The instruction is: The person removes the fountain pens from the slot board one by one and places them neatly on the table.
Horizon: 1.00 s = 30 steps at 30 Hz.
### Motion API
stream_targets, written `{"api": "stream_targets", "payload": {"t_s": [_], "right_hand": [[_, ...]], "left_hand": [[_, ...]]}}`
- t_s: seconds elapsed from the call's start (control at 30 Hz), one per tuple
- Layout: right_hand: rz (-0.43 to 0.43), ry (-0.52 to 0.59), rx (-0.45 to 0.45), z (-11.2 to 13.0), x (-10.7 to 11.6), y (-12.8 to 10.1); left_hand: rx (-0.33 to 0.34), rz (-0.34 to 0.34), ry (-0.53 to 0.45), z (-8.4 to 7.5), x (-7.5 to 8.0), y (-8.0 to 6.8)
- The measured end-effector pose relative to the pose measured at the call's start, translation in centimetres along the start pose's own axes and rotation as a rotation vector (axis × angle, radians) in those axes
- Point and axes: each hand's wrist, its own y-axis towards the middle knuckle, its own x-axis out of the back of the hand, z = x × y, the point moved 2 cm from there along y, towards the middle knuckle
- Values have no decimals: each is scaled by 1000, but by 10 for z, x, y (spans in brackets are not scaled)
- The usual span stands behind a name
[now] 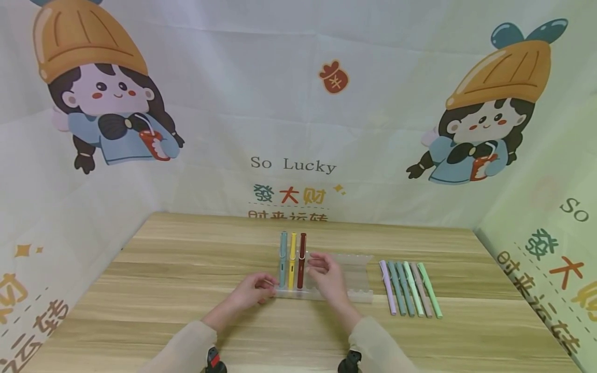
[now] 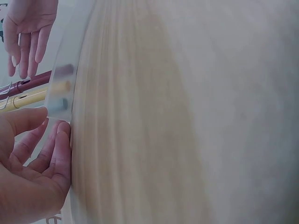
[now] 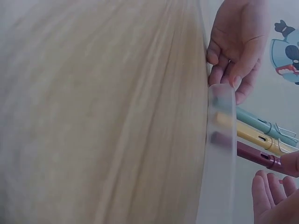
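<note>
A clear pen tray (image 1: 359,296) lies mid-table with a frosted front strip. Side by side at its left part lie a grey-blue pen (image 1: 282,264), a yellow pen (image 1: 292,264) and a dark red pen (image 1: 301,264), caps with wire clips pointing away. Their near ends show blurred through the strip (image 3: 221,172). My left hand (image 1: 254,291) pinches the tray's left front corner, thumb (image 2: 30,119) at the strip's end. Over the tray, just right of the dark red pen, my right hand (image 1: 328,274) holds nothing, its fingers (image 2: 32,51) loosely extended.
Right of the tray, several pens lie in a slanted row: a lilac pen (image 1: 388,290), blue-grey ones, a pinkish-grey pen (image 1: 422,292) and pale green ones. A printed cloth (image 1: 289,129) hangs behind the wooden table (image 1: 186,259) and along both sides.
</note>
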Motion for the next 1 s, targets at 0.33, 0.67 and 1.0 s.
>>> {"api": "stream_targets", "payload": {"t_s": [0.33, 0.67, 1.0], "right_hand": [[-4, -94, 21, -5, -7, 3], [-1, -113, -15, -8, -11, 6], [-14, -127, 3, -8, -13, 8]], "left_hand": [[11, 0, 0, -2, 0, -1], [1, 3, 9, -1, 0, 0], [9, 0, 5, -1, 0, 0]]}}
